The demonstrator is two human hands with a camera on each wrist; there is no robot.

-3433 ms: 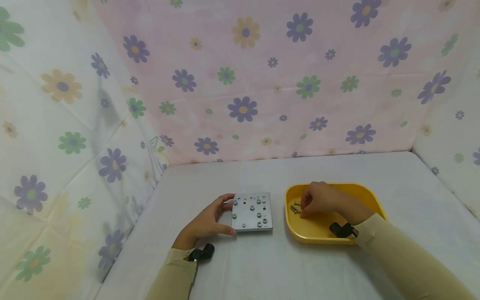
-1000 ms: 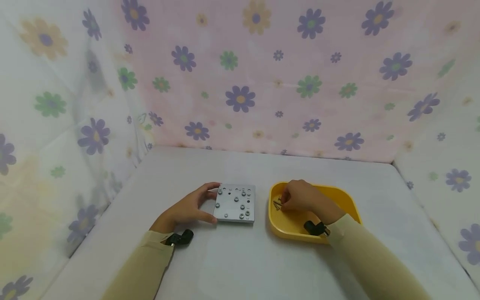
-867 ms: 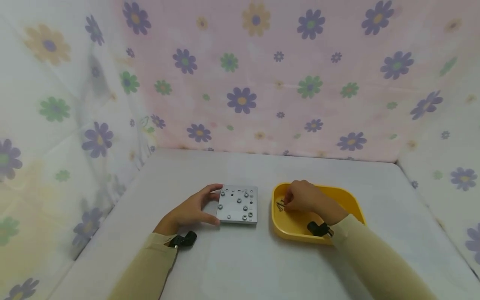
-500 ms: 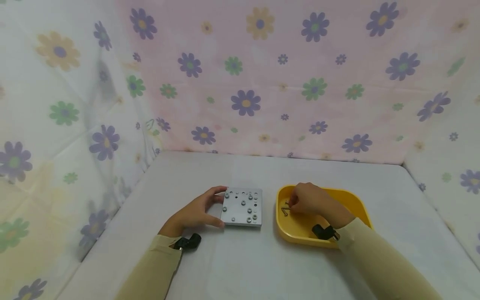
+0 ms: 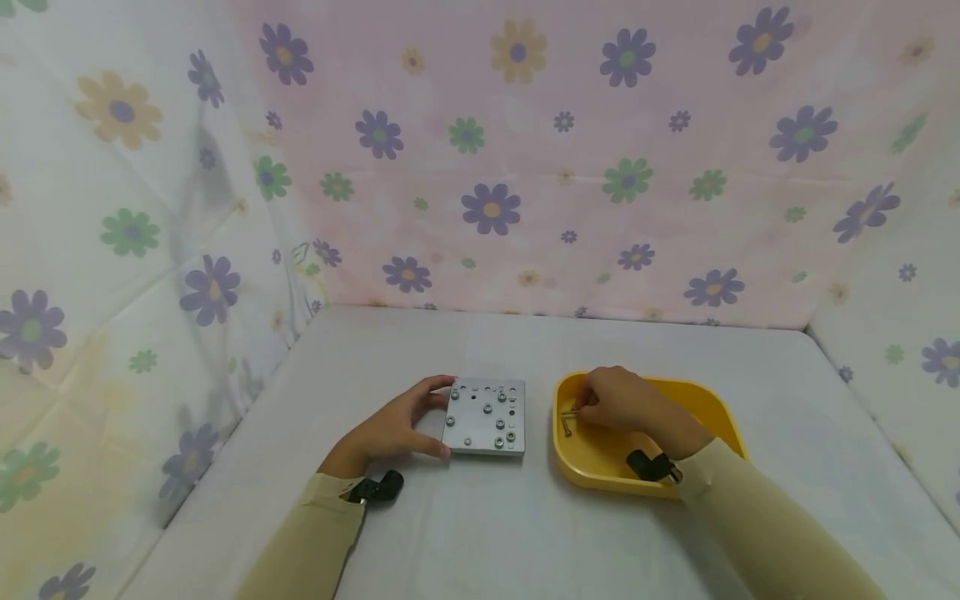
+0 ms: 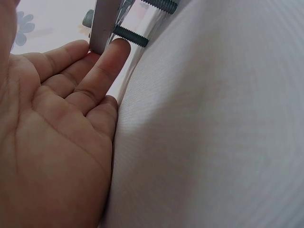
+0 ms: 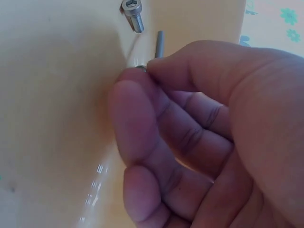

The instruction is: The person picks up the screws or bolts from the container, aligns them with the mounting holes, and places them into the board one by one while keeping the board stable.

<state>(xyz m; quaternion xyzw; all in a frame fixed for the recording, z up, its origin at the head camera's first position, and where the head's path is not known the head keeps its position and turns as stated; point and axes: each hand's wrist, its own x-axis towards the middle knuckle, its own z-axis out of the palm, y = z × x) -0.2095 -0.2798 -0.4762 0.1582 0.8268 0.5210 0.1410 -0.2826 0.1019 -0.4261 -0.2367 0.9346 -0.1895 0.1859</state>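
A square silver metal plate (image 5: pixel 483 417) lies on the table with several socket head screws (image 5: pixel 487 408) standing in its holes. My left hand (image 5: pixel 393 429) grips its left side, fingers at the far corner and thumb at the near one. Seen from the left wrist, a finger touches a threaded shank (image 6: pixel 130 36) projecting under the plate. Inside the yellow tray (image 5: pixel 600 479), my right hand (image 5: pixel 626 404) pinches a screw (image 7: pixel 159 43) between thumb and forefinger, its head mostly hidden. Another screw (image 7: pixel 133 15) lies loose beside the fingertips.
The tray stands to the right of the plate, with a gap of tabletop (image 5: pixel 517 517) between them. A flowered cloth (image 5: pixel 480 167) hangs behind and along both sides. Each wrist carries a small black camera (image 5: pixel 386 486).
My right hand stays at the tray's left end, while the screws by its fingertips have shifted and turned. My left hand keeps its hold on the plate. The head view has shifted slightly.
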